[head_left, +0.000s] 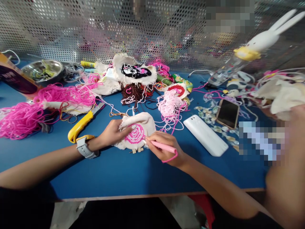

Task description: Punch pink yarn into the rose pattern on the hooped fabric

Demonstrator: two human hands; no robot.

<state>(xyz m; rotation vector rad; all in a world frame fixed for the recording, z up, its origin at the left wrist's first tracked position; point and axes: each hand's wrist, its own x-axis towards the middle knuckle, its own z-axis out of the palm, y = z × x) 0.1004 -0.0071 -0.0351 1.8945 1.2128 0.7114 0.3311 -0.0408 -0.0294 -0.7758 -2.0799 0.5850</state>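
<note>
My left hand [114,133] grips the left edge of an embroidery hoop [148,123] with cream cloth, thumb lying on its face. A spiral of dark and pale pink yarn loops [134,134] covers the middle of the cloth. The hoop's screw fitting [136,150] points toward me. In my right hand [170,156] is a pink punch needle [164,146], held like a pen. Its tip meets the right edge of the spiral, where my fingers partly hide it. Bright pink yarn [172,158] loops from the handle's back end.
A yellow-handled knife [82,125] lies left of the hoop, blade exposed. Pink yarn [21,121], pale pink yarn [170,105] and stitched cloth pieces lie behind. Rightward are a white power bank [206,136], a phone [228,113] and another person's arm [286,181]. Perforated metal [95,35] borders the back.
</note>
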